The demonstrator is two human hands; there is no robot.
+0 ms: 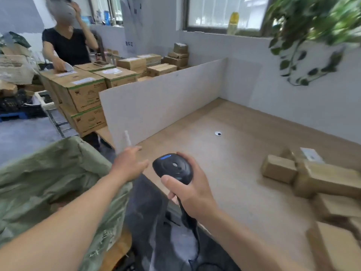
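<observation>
Gripping a black barcode scanner (173, 169) in the right hand (192, 194), a worker stands at the near edge of a wooden table (224, 153) in a packing room. The fingers wrap round the scanner's handle and the thumb lies along its side. The scanner's head, with a blue light on top, is raised above the table edge, and its dark cable (195, 241) trails down toward the floor. The left hand (130, 163) reaches forward beside the scanner with fingers spread and loose, holding nothing that can be made out. Motion blur softens it, and a pale streak just above it cannot be identified. Below the left forearm sits a green woven sack (48, 182), its mouth gaping. A white partition (166, 98) runs along the table's left side, and a small white and black spot (218, 133) lies on the bare wood. Brown cardboard parcels (279, 169) are heaped at the table's right end, well apart from both hands. Beyond the partition, stacked cartons (86, 94) with green bands stand near a second person (66, 45) in a black top. A leafy plant (312, 20) hangs at upper right, near a yellow bottle (233, 23) on the window sill.
</observation>
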